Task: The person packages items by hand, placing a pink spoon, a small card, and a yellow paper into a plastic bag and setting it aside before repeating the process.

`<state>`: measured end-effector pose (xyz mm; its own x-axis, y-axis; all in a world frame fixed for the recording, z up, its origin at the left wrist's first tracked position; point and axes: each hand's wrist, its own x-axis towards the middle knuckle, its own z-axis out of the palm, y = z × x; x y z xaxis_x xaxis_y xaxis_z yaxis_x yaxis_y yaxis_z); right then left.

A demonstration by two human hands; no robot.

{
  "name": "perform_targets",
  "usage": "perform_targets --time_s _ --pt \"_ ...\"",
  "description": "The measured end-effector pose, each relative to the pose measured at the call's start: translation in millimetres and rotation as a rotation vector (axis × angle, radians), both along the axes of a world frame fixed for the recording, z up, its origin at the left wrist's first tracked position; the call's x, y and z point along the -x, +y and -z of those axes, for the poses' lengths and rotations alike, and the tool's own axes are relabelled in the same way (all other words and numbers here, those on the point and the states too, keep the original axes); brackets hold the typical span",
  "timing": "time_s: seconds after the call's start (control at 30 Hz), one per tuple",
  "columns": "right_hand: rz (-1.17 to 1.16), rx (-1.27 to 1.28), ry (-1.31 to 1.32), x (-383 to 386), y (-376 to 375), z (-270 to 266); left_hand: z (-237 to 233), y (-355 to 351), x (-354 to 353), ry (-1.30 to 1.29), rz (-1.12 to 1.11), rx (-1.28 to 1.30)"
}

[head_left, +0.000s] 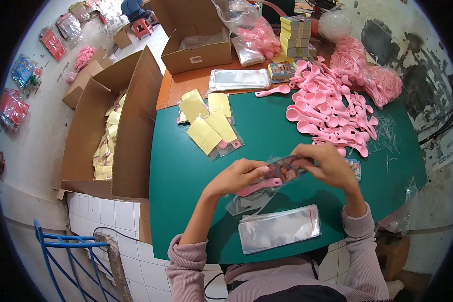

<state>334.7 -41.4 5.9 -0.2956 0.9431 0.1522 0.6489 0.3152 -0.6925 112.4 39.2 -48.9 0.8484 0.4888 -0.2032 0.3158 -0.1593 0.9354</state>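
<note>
Green tabletop (pixel 186 171) carries a heap of loose pink spoons (pixel 327 116), yellow-backed packets (pixel 209 126) and a stack of clear sleeves (pixel 279 229). Left hand (pixel 236 176) pinches a pink spoon (pixel 259 187) together with a limp clear sleeve (pixel 246 202); right hand (pixel 327 163) pinches the far end of a printed card (pixel 287 170), just above the table's near side. Risk: the thin sleeve may buckle, or the card may snag on its mouth, and the spoon may slide free
</note>
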Motion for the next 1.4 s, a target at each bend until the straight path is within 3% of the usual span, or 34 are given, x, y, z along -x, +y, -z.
perform_targets --time_s 0.1,0.17,0.3,0.37,0.47,0.5,0.57,0.6,0.67,0.8,1.03,1.13,1.2,1.4 --pt "-0.074 0.142 0.161 11.6 0.8 20.2 3.0 -5.8 -8.8 -0.041 0.046 -0.103" --pt "-0.073 0.165 0.071 15.0 2.7 32.1 1.6 -12.1 -13.0 -0.085 0.038 -0.149" --pt "-0.072 0.148 0.196 20.5 4.7 46.8 -7.7 -21.3 -17.8 0.066 -0.049 -0.264" --pt "-0.032 0.373 0.367 17.0 5.9 50.9 -14.1 -22.1 -13.0 0.186 -0.148 -0.209" --pt "0.018 0.302 0.594 6.0 8.6 66.2 -1.7 -6.6 17.8 0.055 -0.145 -0.031" --pt "0.019 0.303 0.596 5.3 9.0 66.3 4.8 -5.4 22.0 0.058 -0.144 -0.03" --pt "0.163 0.398 0.395 4.8 10.0 65.8 18.3 -5.0 27.8 -0.22 -0.298 0.294" --pt "0.161 0.399 0.395 7.3 9.7 64.6 20.8 -2.6 25.6 -0.207 -0.357 0.352" --pt "0.108 0.465 0.712 13.9 6.9 60.8 20.2 -4.9 18.8 -0.268 -0.425 0.396" --pt "0.142 0.459 0.695 8.9 5.2 59.7 24.1 -8.9 11.2 -0.366 -0.547 0.471" --pt "0.281 0.365 0.711 14.6 3.9 77.5 25.0 -17.3 2.2 -0.423 -0.483 0.496" --pt "0.218 0.514 0.846 3.3 7.8 76.3 23.1 -13.7 4.7 -0.415 -0.506 0.536" --pt "-0.022 0.53 0.928 -6.1 8.0 67.7 26.3 -10.4 8.3 -0.493 -0.571 0.586" --pt "-0.053 0.559 0.927 5.8 6.8 65.2 19.0 -12.0 10.0 -0.474 -0.568 0.633"
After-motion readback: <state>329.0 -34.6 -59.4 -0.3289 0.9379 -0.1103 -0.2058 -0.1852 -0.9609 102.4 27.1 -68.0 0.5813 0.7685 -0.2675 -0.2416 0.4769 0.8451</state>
